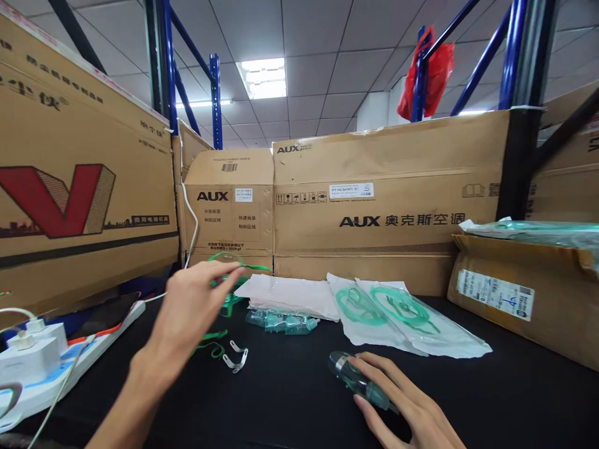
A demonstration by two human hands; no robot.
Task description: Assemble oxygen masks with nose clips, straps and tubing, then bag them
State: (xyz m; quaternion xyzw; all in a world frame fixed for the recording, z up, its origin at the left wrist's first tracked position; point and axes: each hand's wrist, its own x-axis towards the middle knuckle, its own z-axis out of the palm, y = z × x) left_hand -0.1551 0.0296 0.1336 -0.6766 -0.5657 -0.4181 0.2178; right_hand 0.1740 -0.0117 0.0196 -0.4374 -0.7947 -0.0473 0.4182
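Head view: L hand (201, 299) is up over blk surface (290, 399), fingers narrow, pinching a green strap (256, 268). R hand (405, 405) is low, fingers curved round a clear mask (349, 372) lying on the surface, thumb on near side. Betw. hands: metal clips (238, 358) near loose green straps (216, 335); behind, stacked white sheets (290, 290) w/ clear greenish parts (283, 323) just in front, & 2 bags (414, 312) w/ green tubing to R. Power strip (100, 341) w/ white plugs (32, 362) far L.

Room: AUX cartons (365, 159) across back, red-V carton (116, 125) at L, labelled carton (556, 324) at R; blue rack posts (216, 100), red bag (437, 75) upper R, tiled ceiling (318, 37) w/ lit panel (262, 78).
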